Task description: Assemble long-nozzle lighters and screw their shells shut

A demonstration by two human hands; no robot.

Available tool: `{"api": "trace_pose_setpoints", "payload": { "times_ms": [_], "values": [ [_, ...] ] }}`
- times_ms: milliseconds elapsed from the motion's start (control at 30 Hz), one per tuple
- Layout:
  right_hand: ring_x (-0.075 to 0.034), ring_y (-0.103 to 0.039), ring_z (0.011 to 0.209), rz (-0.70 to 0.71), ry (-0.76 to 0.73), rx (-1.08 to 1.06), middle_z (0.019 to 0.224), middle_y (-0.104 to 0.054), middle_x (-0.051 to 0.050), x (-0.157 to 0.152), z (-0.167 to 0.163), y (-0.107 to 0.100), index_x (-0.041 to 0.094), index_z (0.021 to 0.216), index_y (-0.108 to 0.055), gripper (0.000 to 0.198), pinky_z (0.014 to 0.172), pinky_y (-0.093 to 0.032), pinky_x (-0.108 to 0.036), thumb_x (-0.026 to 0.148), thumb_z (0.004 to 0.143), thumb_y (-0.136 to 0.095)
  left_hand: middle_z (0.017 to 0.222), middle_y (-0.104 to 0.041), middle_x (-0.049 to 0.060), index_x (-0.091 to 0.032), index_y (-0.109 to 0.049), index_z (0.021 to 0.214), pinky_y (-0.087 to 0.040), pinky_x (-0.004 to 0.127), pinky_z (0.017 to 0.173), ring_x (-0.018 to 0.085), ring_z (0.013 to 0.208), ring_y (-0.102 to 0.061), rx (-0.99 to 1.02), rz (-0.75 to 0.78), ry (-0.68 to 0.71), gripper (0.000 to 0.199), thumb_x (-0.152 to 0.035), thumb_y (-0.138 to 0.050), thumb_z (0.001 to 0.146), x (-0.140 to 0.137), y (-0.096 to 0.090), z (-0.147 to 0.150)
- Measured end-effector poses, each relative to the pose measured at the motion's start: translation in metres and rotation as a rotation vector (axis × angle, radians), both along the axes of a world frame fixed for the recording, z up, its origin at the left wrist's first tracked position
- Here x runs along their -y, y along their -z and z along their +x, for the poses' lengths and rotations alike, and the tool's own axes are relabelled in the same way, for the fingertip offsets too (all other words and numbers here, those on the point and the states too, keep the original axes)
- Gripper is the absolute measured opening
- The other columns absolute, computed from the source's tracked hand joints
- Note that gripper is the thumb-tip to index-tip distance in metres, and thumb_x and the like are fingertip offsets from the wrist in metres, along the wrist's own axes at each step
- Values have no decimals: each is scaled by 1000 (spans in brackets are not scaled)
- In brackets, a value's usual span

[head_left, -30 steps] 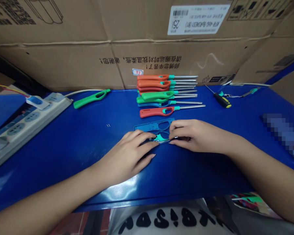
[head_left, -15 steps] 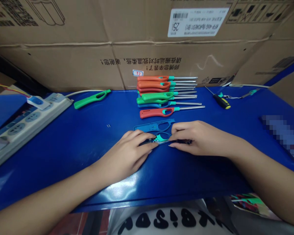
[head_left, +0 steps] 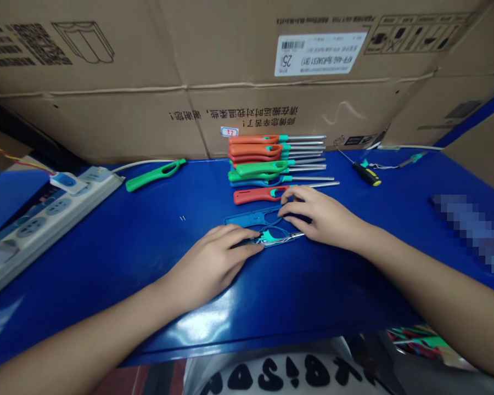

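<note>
Holding open lighter (head_left: 268,237): my curled left fingers (head_left: 243,235); right fingers (head_left: 291,208), half-closed, are touching blue shell half (head_left: 252,218), grip unclear.

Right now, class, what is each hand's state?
Left hand: closed on the opened lighter.
Right hand: partly curled at the blue shell half; grip cannot be told.

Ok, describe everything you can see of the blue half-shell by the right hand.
The blue half-shell is long, narrow and plastic-looking, a lighter handle with a looped opening toward its right end; its hollow inner side seems to face up. It lies on the blue table, between the nearest red lighter and the opened lighter. The right hand seems to touch its right end, hiding that tip.
</note>
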State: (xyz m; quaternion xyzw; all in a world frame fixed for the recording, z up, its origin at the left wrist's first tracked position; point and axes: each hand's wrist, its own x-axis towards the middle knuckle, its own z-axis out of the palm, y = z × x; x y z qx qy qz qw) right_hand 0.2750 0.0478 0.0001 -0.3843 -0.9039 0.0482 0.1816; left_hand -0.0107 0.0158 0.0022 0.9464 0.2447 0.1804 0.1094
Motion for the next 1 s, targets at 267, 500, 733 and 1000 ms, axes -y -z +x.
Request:
{"api": "trace_pose_setpoints", "payload": {
  "times_ms": [267, 500, 733, 1000],
  "values": [
    [-22, -66, 93, -96, 74, -193, 101, -70, -7, 8, -8, -12, 19, 100, -63, 8, 85, -52, -37, 23, 95, -58, 128, -68, 11, -19, -69, 121, -51, 44, 102, 25, 120, -62, 149, 69, -66, 25, -18, -61, 97, -6, -8, -3],
    [-16, -66, 68, -732, 255, -676, 78, -67, -3, 18, -19, -17, 17, 94, -65, 23, 64, -57, -31, 40, 88, -66, 120, -71, 12, -17, -66, 125, -55, 43, 94, 25, 108, -65, 141, 100, -173, 29, -24, -64, 97, -11, -13, -6],
    [-19, -66, 91, -451, 77, -341, 103, -72, -6, 20, -20, -18, 20, 117, -68, 31, 82, -53, -33, 37, 90, -67, 109, -73, 11, -15, -68, 124, -59, 38, 85, 24, 98, -70, 3, -19, -103, 31, -30, -59, 98, -11, -21, -9],
    [-22, -59, 99, -253, -121, -110, 106, -69, -8, 15, -15, -12, 19, 115, -65, 30, 87, -48, -37, 39, 93, -67, 106, -75, 7, -18, -70, 119, -57, 36, 83, 23, 94, -72, -93, -28, -69, 28, -32, -60, 97, -15, -26, -13]
  ]
}}
